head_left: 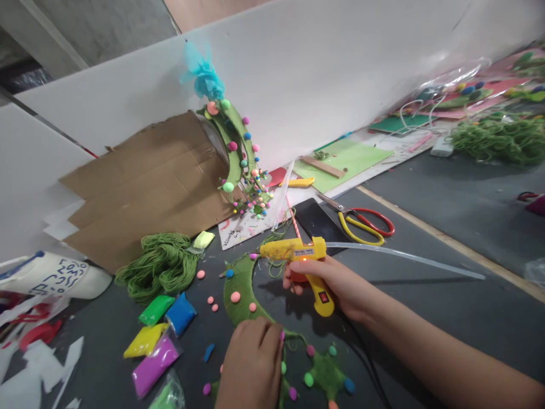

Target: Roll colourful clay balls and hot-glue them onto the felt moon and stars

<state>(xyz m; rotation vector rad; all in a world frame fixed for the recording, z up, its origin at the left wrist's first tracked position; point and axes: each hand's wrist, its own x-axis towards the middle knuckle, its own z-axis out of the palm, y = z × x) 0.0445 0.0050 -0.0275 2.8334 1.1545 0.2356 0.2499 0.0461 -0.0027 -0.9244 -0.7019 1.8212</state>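
A yellow hot glue gun (293, 249) is in my right hand (315, 281), its fingers wrapped round the handle. A clear glue stick sticks out of its back, and its nozzle points left at the tip of a green felt crescent (240, 284) by a small purple ball. The crescent lies on the table with pink, blue and purple balls on it. My left hand (251, 360) grips the crescent's lower end, fingers bent and tips partly hidden. Beside it lies a green felt star (327, 372) with coloured balls at its points.
A finished-looking crescent ornament (234, 149) with a blue bow leans on cardboard (149, 182). Green yarn (159, 267) and clay packets (155, 363) lie left. Behind the gun are scissors (361, 222), a phone (317, 218) and a yellow cutter (300, 182). The gun's cord (370, 363) trails down.
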